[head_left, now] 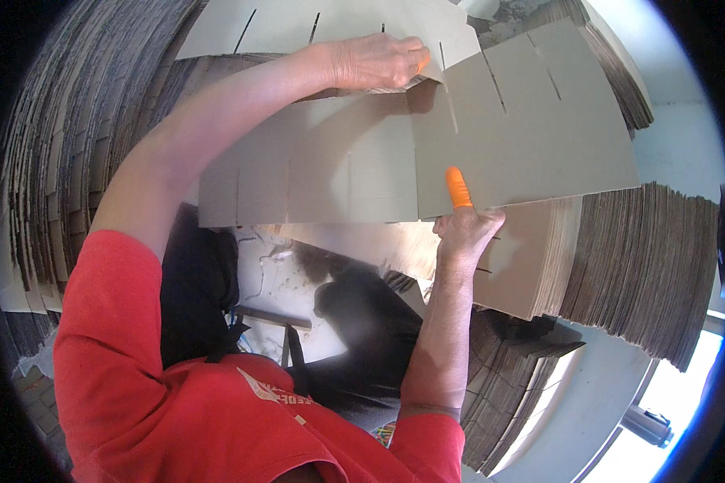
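A grey-beige slotted cardboard sheet [532, 133] spans the space before me, with a crease dividing its left and right panels. Thin slots run in from the far edge of the right panel. My left hand [379, 63] reaches over from the left, its fingers closed on the cardboard's far edge close to the crease; an orange finger cover shows at the fingertips. Under the near edge, my right hand [469, 229] grips the right panel. One digit, in an orange finger cover [458, 187], lies on top of the panel, while the other fingers are partly hidden beneath.
Another slotted cardboard sheet [346, 28] lies at the far side. Tall cardboard stacks stand at the left [72, 145] and right [636, 266]. More cardboard [503, 378] is piled low beside my right arm. A grey metal cylinder [647, 425] is at the lower right.
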Motion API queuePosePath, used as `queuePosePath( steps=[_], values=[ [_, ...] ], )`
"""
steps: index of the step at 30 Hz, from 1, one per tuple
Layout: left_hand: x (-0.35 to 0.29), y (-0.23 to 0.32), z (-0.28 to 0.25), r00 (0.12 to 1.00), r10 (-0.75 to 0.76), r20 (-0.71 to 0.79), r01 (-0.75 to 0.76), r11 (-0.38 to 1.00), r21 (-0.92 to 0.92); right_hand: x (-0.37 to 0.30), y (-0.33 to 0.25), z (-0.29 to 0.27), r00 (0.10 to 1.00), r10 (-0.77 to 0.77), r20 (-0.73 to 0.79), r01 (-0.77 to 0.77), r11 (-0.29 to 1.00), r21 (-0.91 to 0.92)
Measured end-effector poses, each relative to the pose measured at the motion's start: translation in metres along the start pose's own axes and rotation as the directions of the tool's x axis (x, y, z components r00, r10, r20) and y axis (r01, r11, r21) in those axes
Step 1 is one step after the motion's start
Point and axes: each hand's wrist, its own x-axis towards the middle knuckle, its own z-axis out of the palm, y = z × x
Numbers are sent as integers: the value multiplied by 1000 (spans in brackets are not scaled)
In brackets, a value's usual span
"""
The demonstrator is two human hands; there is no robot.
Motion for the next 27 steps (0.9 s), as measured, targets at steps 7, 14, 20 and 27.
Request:
queuePosePath(
  steps=[7, 14, 20, 27],
  values=[
    [5, 45, -21, 981, 153, -115, -167, 979, -117, 4, 5, -1, 996, -74, -41, 77, 992, 97],
    [5, 71, -39, 993, 114, 26, -110, 988, -110, 5, -28, -42, 962, -260, 83, 271, 945, -182],
    [1, 157, -67, 999, 26, -32, -37, 900, -434, 10, -11, -28, 964, -261, -59, 252, 960, -124],
    [4, 74, -59, 810, -568, -149, 412, 731, -544, -3, -21, -22, 978, -199, -61, 193, 977, -94]
  ],
)
